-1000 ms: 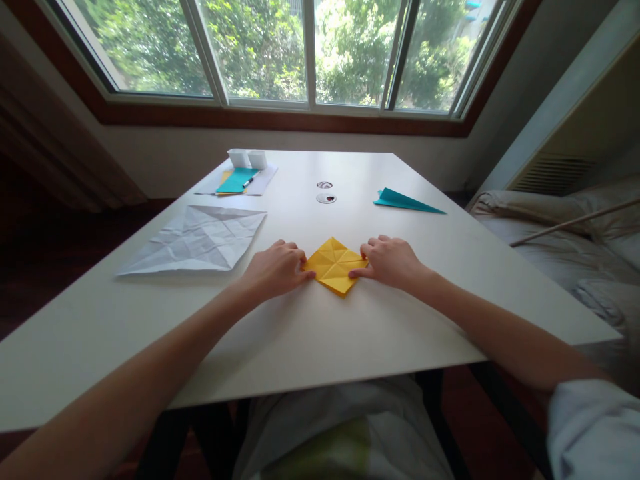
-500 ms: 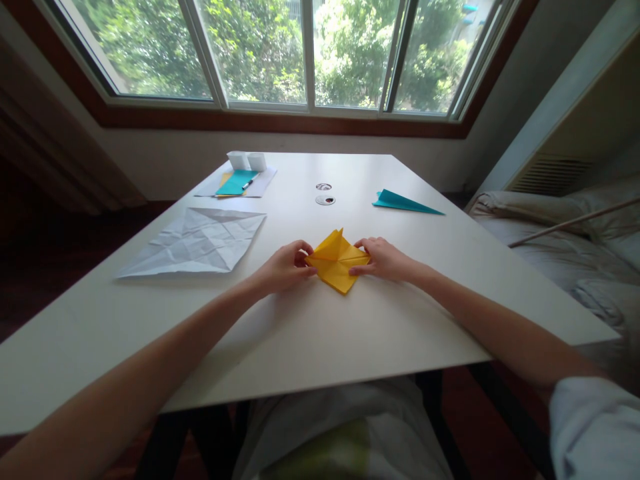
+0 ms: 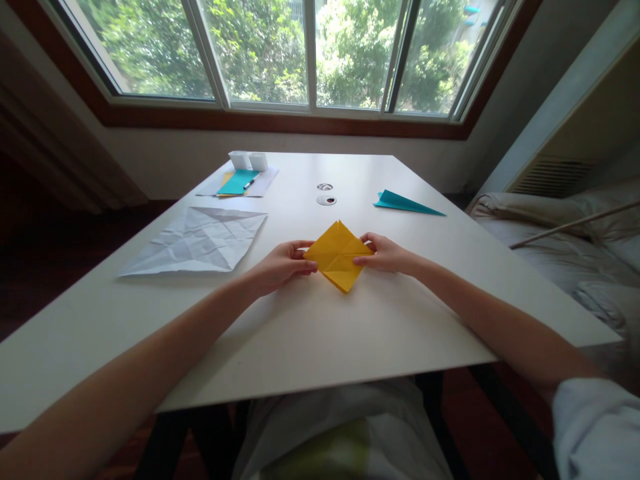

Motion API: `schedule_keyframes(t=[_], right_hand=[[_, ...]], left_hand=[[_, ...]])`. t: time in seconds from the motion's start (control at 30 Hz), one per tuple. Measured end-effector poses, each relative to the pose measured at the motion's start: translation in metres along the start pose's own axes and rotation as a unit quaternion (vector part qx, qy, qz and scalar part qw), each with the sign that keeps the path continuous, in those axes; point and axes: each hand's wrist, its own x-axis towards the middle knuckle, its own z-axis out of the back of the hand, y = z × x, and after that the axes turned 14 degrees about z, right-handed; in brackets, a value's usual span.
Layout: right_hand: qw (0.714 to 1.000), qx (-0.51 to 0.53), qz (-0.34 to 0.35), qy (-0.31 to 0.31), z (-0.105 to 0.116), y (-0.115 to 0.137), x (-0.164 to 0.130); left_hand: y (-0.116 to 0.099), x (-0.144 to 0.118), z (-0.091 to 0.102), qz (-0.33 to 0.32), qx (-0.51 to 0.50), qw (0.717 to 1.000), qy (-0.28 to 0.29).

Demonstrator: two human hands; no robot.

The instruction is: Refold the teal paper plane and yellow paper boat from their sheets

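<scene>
A folded yellow paper (image 3: 339, 257) in a diamond shape, with creases across its face, is held between both hands over the near part of the white table (image 3: 320, 333). My left hand (image 3: 286, 265) pinches its left corner, thumb in front and fingers behind. At the right corner, my right hand (image 3: 384, 255) grips the paper between thumb and fingers. One corner of the diamond points toward me, the opposite one toward the window.
A creased white sheet (image 3: 200, 240) lies to the left. Behind it are teal paper (image 3: 239, 181), a pen (image 3: 251, 181) and small white paper boxes (image 3: 259, 161). A folded teal paper plane (image 3: 407, 203) rests at the right. Two round table inserts (image 3: 327, 200) sit mid-table.
The yellow paper's raised middle fold has flattened into a smoother diamond. Both hands still hold its side corners, and the right hand has shifted slightly up.
</scene>
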Motion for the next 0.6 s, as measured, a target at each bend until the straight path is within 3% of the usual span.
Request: schedule_keyframes(t=[0.1, 0.23, 0.3, 0.4, 0.47, 0.5, 0.6], right_hand=[[0.996, 0.091, 0.007, 0.010, 0.002, -0.001, 0.001], [0.983, 0.140, 0.113, -0.023, 0.002, -0.003, 0.004], [0.977, 0.129, 0.159, -0.050, 0.002, -0.003, 0.005], [0.970, 0.026, 0.220, -0.098, 0.002, 0.003, 0.002], [0.951, -0.068, 0.267, -0.137, 0.001, 0.009, -0.001], [0.937, -0.109, 0.292, -0.156, 0.001, 0.011, -0.003], [0.891, -0.200, 0.361, -0.188, 0.002, 0.014, -0.007]], left_hand=[[0.000, 0.001, 0.004, -0.011, 0.013, 1.000, 0.001], [-0.003, 0.000, 0.005, -0.047, 0.070, 0.996, -0.039], [-0.006, -0.002, 0.005, -0.092, 0.109, 0.987, -0.070], [-0.009, -0.007, 0.004, -0.186, 0.175, 0.959, -0.121], [-0.010, -0.011, 0.005, -0.276, 0.248, 0.914, -0.163], [-0.011, -0.013, 0.006, -0.326, 0.300, 0.878, -0.180], [-0.010, -0.016, 0.012, -0.435, 0.470, 0.742, -0.198]])
